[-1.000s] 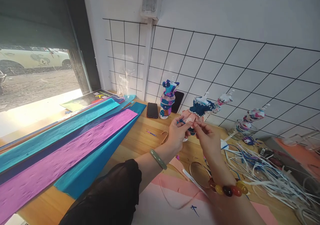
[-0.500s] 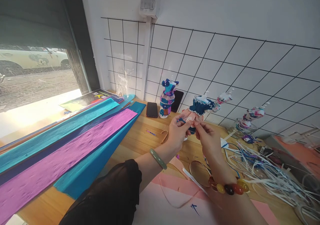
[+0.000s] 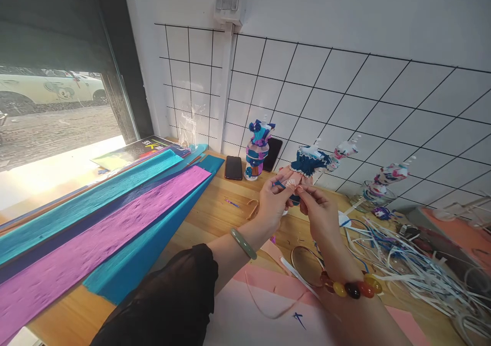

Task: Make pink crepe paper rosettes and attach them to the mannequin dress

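Fingertips of my left hand (image 3: 273, 200) and my right hand (image 3: 319, 208) pinch a small pleated piece of pale pink paper (image 3: 291, 183) between them. A dark blue strip (image 3: 279, 184) shows by the left fingers. Just behind the hands stands a small dress form (image 3: 310, 159) dressed in a ruffled dark blue top with white edging over a pink skirt; the hands hide its lower part. To its left, a second dress form (image 3: 258, 150) wears teal, purple and pink tiers with blue bows.
Long crepe paper sheets, teal (image 3: 115, 197) and purple (image 3: 126, 223), lie at the left. Phones (image 3: 233, 168) are near the wall. More dress forms (image 3: 391, 173) stand at the right, behind tangled paper strips (image 3: 414, 264). A round hoop (image 3: 307, 265) and pink paper (image 3: 261, 282) lie in front.
Almost nothing differs. Both hands keep their pinch on the pleated pink paper, with only slight finger movement and a tiny shift of the view.
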A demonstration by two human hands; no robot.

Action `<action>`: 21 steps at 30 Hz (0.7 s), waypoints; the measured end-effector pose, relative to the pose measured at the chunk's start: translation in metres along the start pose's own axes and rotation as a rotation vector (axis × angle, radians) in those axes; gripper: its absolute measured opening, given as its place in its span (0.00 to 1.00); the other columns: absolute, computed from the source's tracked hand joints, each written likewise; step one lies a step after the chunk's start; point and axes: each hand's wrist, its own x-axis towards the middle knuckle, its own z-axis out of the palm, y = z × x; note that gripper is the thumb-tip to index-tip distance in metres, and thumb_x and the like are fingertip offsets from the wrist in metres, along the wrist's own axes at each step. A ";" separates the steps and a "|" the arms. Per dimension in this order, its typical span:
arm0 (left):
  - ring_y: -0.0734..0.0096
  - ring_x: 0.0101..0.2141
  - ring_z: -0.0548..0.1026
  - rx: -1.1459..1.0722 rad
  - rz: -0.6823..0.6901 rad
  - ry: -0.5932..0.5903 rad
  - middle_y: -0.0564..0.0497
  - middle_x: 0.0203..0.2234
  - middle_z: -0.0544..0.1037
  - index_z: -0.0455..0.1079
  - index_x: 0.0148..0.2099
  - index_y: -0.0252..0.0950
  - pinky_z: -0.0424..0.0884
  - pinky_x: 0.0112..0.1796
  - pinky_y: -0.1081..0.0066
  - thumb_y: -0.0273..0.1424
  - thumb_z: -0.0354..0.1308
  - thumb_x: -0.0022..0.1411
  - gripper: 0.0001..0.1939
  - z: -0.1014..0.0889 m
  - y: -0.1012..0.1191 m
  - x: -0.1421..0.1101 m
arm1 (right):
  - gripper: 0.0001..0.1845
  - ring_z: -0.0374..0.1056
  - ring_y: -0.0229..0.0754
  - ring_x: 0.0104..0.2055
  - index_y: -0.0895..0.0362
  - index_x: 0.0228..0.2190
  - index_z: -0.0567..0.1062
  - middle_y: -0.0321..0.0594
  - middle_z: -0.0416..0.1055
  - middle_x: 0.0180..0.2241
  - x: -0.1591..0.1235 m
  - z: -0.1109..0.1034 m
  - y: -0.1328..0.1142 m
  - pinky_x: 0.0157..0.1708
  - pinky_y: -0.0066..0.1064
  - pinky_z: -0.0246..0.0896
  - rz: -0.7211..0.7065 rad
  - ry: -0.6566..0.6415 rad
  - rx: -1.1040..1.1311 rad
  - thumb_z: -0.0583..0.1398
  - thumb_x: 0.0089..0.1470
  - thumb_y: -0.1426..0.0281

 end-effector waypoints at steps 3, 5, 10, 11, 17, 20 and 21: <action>0.85 0.15 0.63 0.008 0.011 -0.012 0.57 0.23 0.69 0.61 0.48 0.36 0.54 0.15 0.80 0.34 0.63 0.48 0.25 0.001 0.002 -0.001 | 0.16 0.48 0.29 0.16 0.59 0.27 0.75 0.28 0.56 0.13 0.002 -0.002 0.003 0.15 0.24 0.40 0.003 0.005 0.022 0.64 0.41 0.59; 0.85 0.15 0.63 0.009 0.015 -0.007 0.57 0.23 0.69 0.61 0.48 0.36 0.54 0.16 0.80 0.33 0.62 0.48 0.24 0.002 0.003 -0.002 | 0.16 0.47 0.29 0.15 0.59 0.25 0.74 0.28 0.56 0.13 0.003 -0.003 0.004 0.15 0.25 0.39 0.008 0.007 0.037 0.64 0.41 0.59; 0.85 0.14 0.63 0.011 0.015 -0.002 0.58 0.22 0.68 0.62 0.48 0.36 0.54 0.16 0.80 0.32 0.63 0.48 0.24 0.003 0.004 -0.003 | 0.16 0.46 0.29 0.15 0.59 0.19 0.71 0.27 0.54 0.12 0.005 -0.004 0.009 0.15 0.25 0.39 0.032 0.007 0.081 0.64 0.41 0.59; 0.85 0.14 0.63 0.010 0.017 -0.005 0.58 0.22 0.68 0.62 0.48 0.37 0.53 0.16 0.80 0.32 0.63 0.48 0.25 0.003 0.004 -0.003 | 0.16 0.46 0.29 0.15 0.58 0.19 0.70 0.27 0.54 0.12 0.006 -0.004 0.009 0.15 0.25 0.40 0.037 0.007 0.090 0.64 0.41 0.59; 0.85 0.14 0.62 0.012 0.016 -0.017 0.58 0.21 0.68 0.63 0.48 0.36 0.52 0.16 0.80 0.33 0.64 0.46 0.26 0.001 0.002 -0.002 | 0.17 0.45 0.28 0.14 0.57 0.17 0.66 0.26 0.52 0.13 0.008 -0.004 0.010 0.14 0.25 0.41 0.076 -0.012 0.129 0.64 0.40 0.58; 0.85 0.14 0.62 0.008 0.021 -0.004 0.58 0.21 0.68 0.62 0.50 0.36 0.52 0.16 0.80 0.33 0.64 0.46 0.27 0.002 0.002 -0.001 | 0.18 0.44 0.28 0.14 0.57 0.16 0.65 0.26 0.52 0.13 0.006 -0.004 0.008 0.14 0.25 0.40 0.081 -0.024 0.133 0.64 0.40 0.58; 0.85 0.14 0.62 0.003 0.022 0.004 0.58 0.21 0.68 0.62 0.50 0.36 0.53 0.16 0.80 0.33 0.64 0.46 0.28 0.002 0.002 -0.001 | 0.18 0.45 0.28 0.14 0.57 0.16 0.66 0.27 0.53 0.13 0.005 -0.003 0.007 0.14 0.25 0.40 0.078 -0.026 0.129 0.64 0.40 0.57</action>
